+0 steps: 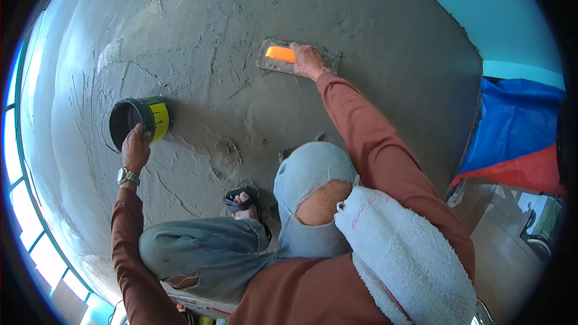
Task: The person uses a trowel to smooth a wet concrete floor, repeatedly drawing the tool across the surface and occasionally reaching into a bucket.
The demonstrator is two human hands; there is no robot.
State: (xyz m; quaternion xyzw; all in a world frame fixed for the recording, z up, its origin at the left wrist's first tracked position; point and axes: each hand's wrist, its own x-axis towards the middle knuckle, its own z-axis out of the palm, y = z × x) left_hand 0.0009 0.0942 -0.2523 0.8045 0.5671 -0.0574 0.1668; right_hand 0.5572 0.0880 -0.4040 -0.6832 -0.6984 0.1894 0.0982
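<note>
My right hand (309, 62) is wrapped round the orange handle of a finishing trowel (280, 54). Its flat rectangular blade rests on wet grey cement (283, 105), smeared with the same mix. Over to the left, my left hand (136, 148) grips the near rim of a black bucket (143, 106) with a yellow label. The bucket is tipped, its mouth facing left, and its dark inside shows little of any contents. A metal wristwatch (127, 176) sits on my left wrist.
My sandalled foot (244, 200) stands on the cement beside a footprint-like hollow (226, 157). A turquoise wall (487, 12) edges the far right, with a blue and red tarp (512, 123) below it. Windows (36, 222) line the left. A white towel (403, 247) hangs from me.
</note>
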